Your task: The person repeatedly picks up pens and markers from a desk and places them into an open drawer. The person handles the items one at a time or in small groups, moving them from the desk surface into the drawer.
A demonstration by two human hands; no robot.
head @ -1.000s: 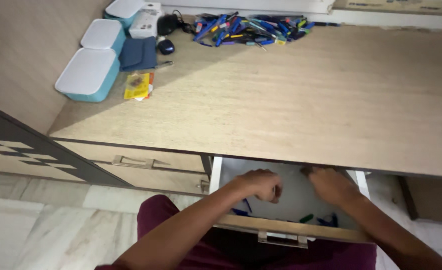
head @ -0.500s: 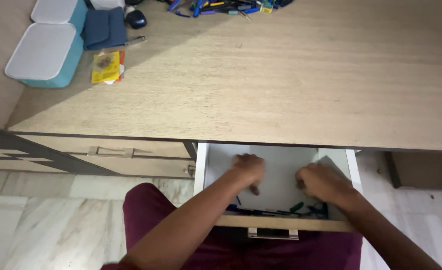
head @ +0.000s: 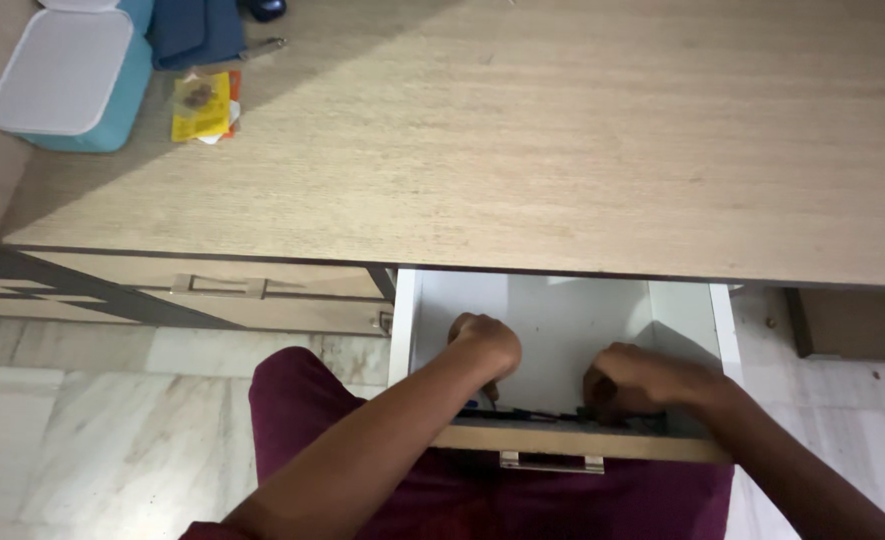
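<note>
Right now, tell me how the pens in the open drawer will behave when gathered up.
The pens look thin and round, so they would probably roll on the smooth white drawer floor. They seem light and stiff; the left hand and right hand could likely scoop several together. Loose ones may slip out.

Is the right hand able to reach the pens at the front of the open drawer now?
Probably yes. The right hand is already inside the open drawer, low by the pens along its front wall. Nothing lies between them, though the wall hides the fingertips.
</note>
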